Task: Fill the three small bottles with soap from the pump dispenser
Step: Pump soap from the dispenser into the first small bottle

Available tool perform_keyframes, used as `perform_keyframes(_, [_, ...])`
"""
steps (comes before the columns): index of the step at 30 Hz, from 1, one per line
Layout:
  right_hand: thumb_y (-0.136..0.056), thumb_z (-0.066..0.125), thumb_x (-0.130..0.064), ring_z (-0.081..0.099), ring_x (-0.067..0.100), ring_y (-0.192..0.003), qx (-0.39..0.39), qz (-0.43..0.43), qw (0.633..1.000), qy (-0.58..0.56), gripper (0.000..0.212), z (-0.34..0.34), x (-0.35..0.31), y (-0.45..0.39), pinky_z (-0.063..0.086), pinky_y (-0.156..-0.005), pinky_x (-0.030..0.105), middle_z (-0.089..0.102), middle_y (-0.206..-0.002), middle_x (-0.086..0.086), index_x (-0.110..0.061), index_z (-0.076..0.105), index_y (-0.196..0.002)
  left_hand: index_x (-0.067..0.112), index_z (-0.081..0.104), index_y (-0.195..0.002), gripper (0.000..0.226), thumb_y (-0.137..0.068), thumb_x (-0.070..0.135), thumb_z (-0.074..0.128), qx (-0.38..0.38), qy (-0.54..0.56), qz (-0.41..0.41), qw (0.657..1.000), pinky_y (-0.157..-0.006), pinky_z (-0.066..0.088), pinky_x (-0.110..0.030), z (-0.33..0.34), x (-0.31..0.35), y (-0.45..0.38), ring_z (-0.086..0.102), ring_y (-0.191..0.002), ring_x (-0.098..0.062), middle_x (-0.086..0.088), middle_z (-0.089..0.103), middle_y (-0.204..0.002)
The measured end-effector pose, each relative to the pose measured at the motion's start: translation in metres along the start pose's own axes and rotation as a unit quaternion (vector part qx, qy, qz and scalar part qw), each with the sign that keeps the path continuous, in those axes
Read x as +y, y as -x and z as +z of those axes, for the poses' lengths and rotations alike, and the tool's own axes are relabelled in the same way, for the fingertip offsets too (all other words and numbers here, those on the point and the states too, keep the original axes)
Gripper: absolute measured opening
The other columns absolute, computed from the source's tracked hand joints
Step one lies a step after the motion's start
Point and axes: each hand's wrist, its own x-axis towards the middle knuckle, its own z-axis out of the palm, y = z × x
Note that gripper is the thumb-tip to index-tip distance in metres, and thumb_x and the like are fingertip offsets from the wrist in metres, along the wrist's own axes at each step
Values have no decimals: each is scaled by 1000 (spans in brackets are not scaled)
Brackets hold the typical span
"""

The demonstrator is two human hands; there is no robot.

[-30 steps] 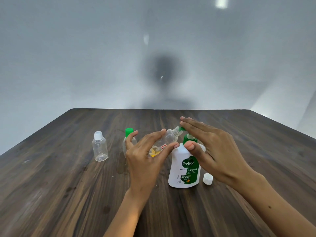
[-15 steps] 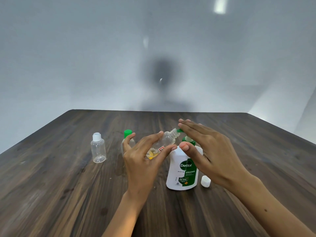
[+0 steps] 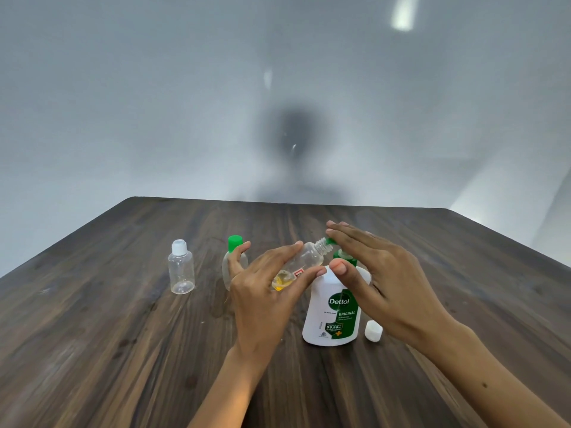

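Three small bottles show; the left hand (image 3: 262, 301) grips one uncapped bottle (image 3: 304, 262), tilted with its neck at the green spout of the dispenser (image 3: 335, 313), yellow soap pooled inside; the right hand (image 3: 383, 279) lies flat-fingered on the pump; a green-capped bottle (image 3: 234, 257) and white-capped bottle (image 3: 181, 270) stand left on the worktop (image 3: 92, 350); a loose cap (image 3: 373, 330) sits beside the dispenser.
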Motion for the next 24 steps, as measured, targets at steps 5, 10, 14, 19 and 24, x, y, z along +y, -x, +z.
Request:
perform_keyframes(5, [-87,14,-75,40,8,-132,1,-1,1000,5,86,-1,0,-1,35,-104,28,49,-139,-5,-15,57,-131,14,75,-96,38,-76,46,70,5,-1,4,1000,-98,40,-54,0,0,-2,65,-91,1,16,67,-100])
perform_keyframes(10, [-88,18,-75,42,5,-130,7,6,1000,-2,82,2,1,1,40,-103,29,51,-137,-7,-17,59,-130,14,75,-95,38,-76,46,71,2,-2,4,1000,-99,39,-54,0,0,-1,65,-91,1,17,67,-99])
perform_keyframes(14, [-86,16,-76,40,6,-131,5,9,1000,1,84,-2,1,-2,37,-103,29,47,-140,-8,-19,55,-133,14,75,-96,39,-77,47,69,7,-4,7,1000,-97,40,-57,-1,0,-1,65,-91,0,16,67,-99])
perform_keyframes(19, [-88,18,-74,45,6,-128,6,-1,1000,21,81,0,-2,-2,40,-99,25,54,-135,-6,-17,61,-127,14,75,-95,38,-79,47,68,3,-1,1,1000,-98,39,-56,-1,2,-2,65,-90,2,18,66,-99])
perform_keyframes(24, [-86,15,-76,41,6,-131,-4,2,1000,13,85,-3,1,-2,36,-102,26,46,-141,-8,-18,55,-133,14,75,-96,40,-79,49,68,7,-4,5,1000,-98,40,-57,-1,2,-2,64,-91,1,17,66,-99])
